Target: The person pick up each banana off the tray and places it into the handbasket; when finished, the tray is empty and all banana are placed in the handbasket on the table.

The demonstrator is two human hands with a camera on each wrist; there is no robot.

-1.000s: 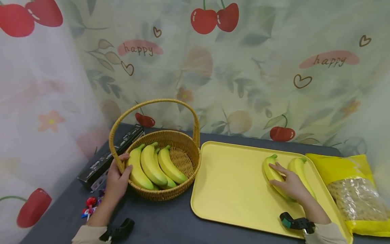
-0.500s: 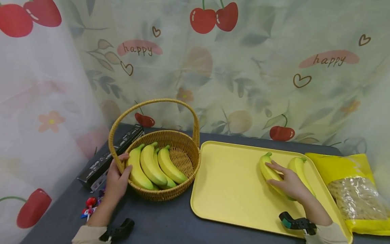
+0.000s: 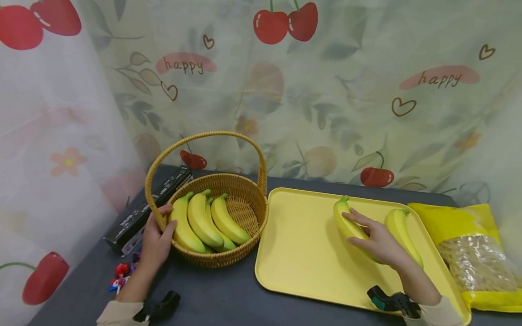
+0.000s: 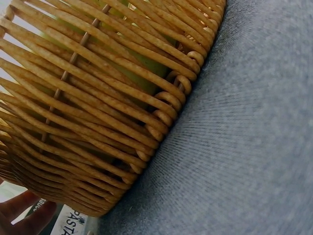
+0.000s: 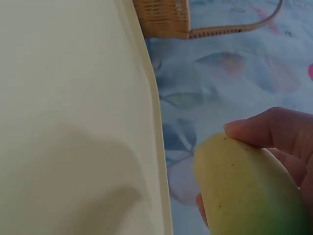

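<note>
My right hand (image 3: 377,240) holds a banana (image 3: 346,222) between thumb and fingers over the yellow tray (image 3: 302,253). In the right wrist view the thumb lies along one side of the held banana (image 5: 244,191), and fingertips show at its other side. A second banana (image 3: 403,235) lies on the tray, right of that hand. At the left, my left hand (image 3: 158,235) grips the side of the wicker basket (image 3: 220,260) at the foot of its handle. Several bananas (image 3: 204,219) lie side by side in the basket. The left wrist view shows the basket's woven wall (image 4: 98,98) close up.
A long black box (image 3: 134,226) lies behind and left of the basket. Small wrapped sweets (image 3: 121,271) are beside the left forearm. A yellow bag with a clear window (image 3: 477,262) lies against the tray's right edge. A printed curtain (image 3: 285,113) hangs behind the table.
My right hand has lifted the banana and moved it left, away from the other banana on the tray. My left hand has stayed at the basket.
</note>
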